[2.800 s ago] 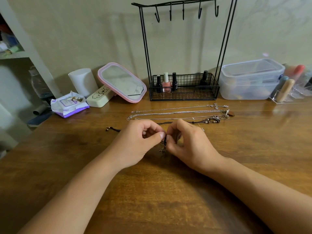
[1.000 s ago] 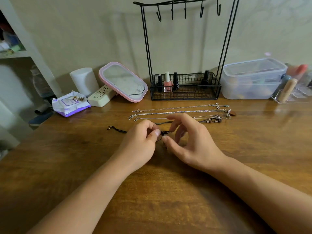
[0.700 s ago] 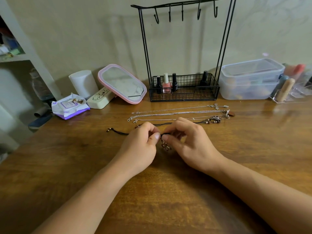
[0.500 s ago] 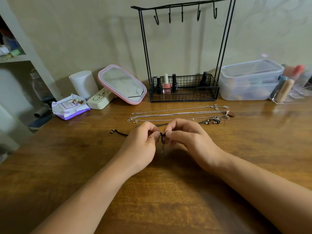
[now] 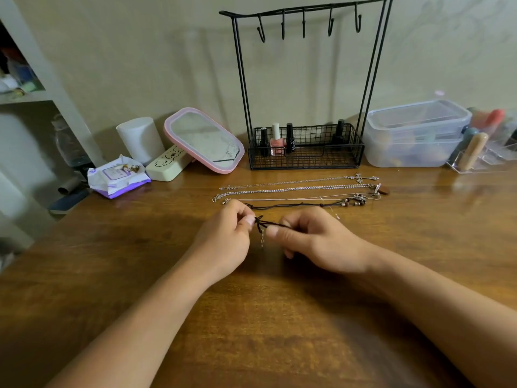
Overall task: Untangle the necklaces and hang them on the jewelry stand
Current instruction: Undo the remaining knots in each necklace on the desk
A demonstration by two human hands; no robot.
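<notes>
The dark cord necklace point(image 5: 275, 224) is pinched above the worktop point(image 5: 279, 317) by the left hand point(image 5: 223, 239) and right hand point(image 5: 313, 239); since half a second ago, the hands have been drawn slightly apart, exposing more cord.

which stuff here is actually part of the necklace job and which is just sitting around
Part of the job:
- dark brown cord necklace, pinched by left hand and right hand
- silver chain necklaces laid out on the wooden table
- black wire jewelry stand, hooks bare

Lying about:
- pink-framed mirror
- clear plastic lidded box
- purple wipes pack
- white cylinder
</notes>
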